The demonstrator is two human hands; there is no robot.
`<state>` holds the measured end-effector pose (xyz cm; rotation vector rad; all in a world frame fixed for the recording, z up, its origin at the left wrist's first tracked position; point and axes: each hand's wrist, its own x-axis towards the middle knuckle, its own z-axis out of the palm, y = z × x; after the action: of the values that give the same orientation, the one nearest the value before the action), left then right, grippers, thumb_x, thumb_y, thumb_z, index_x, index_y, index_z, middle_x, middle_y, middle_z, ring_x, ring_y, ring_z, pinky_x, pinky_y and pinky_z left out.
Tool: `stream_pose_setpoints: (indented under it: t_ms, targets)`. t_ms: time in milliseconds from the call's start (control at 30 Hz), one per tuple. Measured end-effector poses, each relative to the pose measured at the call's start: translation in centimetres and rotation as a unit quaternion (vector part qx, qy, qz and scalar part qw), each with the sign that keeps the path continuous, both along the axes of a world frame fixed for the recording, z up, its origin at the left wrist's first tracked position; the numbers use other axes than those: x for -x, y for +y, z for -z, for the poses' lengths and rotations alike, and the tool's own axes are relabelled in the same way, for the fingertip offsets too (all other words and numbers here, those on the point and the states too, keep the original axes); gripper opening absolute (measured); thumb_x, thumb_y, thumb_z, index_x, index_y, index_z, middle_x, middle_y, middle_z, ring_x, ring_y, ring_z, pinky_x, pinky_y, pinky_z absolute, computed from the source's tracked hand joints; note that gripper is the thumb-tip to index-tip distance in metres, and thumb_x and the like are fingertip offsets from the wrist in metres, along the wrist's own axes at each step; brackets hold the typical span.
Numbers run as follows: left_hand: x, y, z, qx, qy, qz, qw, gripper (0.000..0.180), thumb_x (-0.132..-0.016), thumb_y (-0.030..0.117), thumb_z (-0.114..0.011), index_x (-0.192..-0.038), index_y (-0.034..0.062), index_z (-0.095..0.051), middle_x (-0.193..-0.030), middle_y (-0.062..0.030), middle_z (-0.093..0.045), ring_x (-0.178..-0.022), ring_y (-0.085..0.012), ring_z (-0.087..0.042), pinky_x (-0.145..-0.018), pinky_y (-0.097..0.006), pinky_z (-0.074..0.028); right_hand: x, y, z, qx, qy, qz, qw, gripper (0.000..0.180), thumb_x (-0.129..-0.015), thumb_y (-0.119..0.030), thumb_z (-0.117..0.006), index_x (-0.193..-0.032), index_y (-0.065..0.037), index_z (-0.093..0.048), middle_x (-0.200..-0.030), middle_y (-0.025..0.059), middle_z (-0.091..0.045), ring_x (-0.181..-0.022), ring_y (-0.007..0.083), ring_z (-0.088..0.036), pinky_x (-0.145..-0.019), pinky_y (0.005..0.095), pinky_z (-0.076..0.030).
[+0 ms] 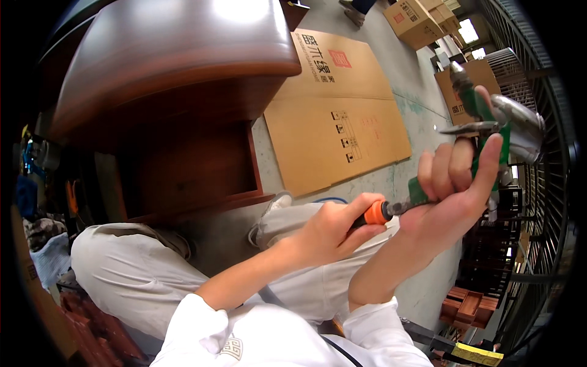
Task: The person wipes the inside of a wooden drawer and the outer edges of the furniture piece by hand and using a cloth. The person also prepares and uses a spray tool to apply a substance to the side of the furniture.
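Observation:
My right hand [452, 183], raised at the right, is closed round the handle of a green spray gun [469, 101]. A rounded silver metal cup [520, 125] sits beside its green body, and a pointed metal lever [469, 128] sticks out above my fingers. My left hand [339, 226] is closed on an orange and black hose coupling [375, 212]. This coupling lies in line with the metal fitting [400, 207] at the handle's lower end. Whether the two are locked together, I cannot tell.
A dark red-brown wooden cabinet [183, 55] with a pulled-out drawer [189, 177] stands at the left. Flattened cardboard [354, 122] lies on the floor beyond my knees, near a blue hose [331, 199]. Cartons [416, 24] and a dark metal rack [550, 202] stand at the right.

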<state>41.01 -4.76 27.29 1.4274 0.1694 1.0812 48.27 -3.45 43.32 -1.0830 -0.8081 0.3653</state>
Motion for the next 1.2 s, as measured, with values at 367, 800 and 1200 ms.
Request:
stream_pose_setpoints:
  t_ms: [367, 800, 1200]
  targets:
    - [2.2, -2.6, -0.1, 0.014, 0.029, -0.011, 0.999, 0.039, -0.096, 0.006, -0.070, -0.133, 0.0012, -0.058, -0.095, -0.0139, -0.073, -0.078, -0.0252, -0.071, -0.075, -0.034, -0.057, 2.7, -1.9, 0.7, 0.021, 0.064, -0.018, 0.998, 0.048, -0.112, -0.028, -0.053, -0.152, -0.002, -0.051, -0.063, -0.0113, -0.021, -0.049, 0.0008, -0.014, -0.043, 0.0245, -0.014]
    - [3.2, 1.3, -6.7, -0.246, 0.066, -0.292, 0.922, 0.036, -0.086, 0.006, -0.078, -0.120, 0.0059, -0.070, -0.098, -0.0112, -0.072, -0.087, -0.0308, -0.072, -0.071, -0.040, -0.059, -2.3, 1.6, -0.6, 0.089, -0.226, -0.243, 0.939, 0.032, -0.102, -0.005, -0.067, -0.133, 0.002, -0.068, -0.098, 0.0031, -0.069, -0.070, 0.0012, -0.057, -0.052, 0.0199, -0.044]
    - [11.0, 3.7, -16.1, -0.524, 0.193, -0.398, 0.728, 0.031, -0.085, 0.008, -0.072, -0.114, -0.0016, -0.073, -0.113, -0.0139, -0.071, -0.110, -0.0258, -0.068, -0.097, -0.047, -0.056, 6.0, 4.2, 2.3, 0.097, -0.074, -0.440, 0.890, 0.041, -0.101, -0.003, -0.067, -0.141, 0.004, -0.061, -0.117, 0.0090, -0.070, -0.089, 0.0145, -0.071, -0.069, 0.0243, -0.058]
